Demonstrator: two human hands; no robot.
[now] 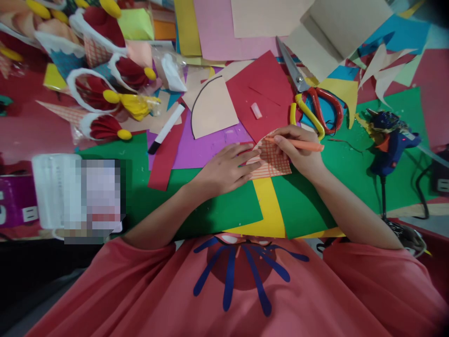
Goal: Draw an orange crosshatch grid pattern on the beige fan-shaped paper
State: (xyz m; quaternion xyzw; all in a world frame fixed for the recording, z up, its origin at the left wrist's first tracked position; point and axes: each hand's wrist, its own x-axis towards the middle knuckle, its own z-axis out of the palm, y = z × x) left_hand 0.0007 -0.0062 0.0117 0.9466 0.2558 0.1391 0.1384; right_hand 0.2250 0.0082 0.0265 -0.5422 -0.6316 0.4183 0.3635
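A peach paper piece covered with an orange grid lies on green paper in front of me. My left hand lies flat on its left side, fingers stretched out, holding it down. My right hand is closed round an orange pen, whose tip touches the upper edge of the gridded piece. A yellow paper strip runs below the piece.
Scissors with red and yellow handles lie behind my right hand. A blue glue gun stands at the right, its cord trailing. A black-and-white marker, a peach half-circle, red paper and finished paper cones fill the back and left.
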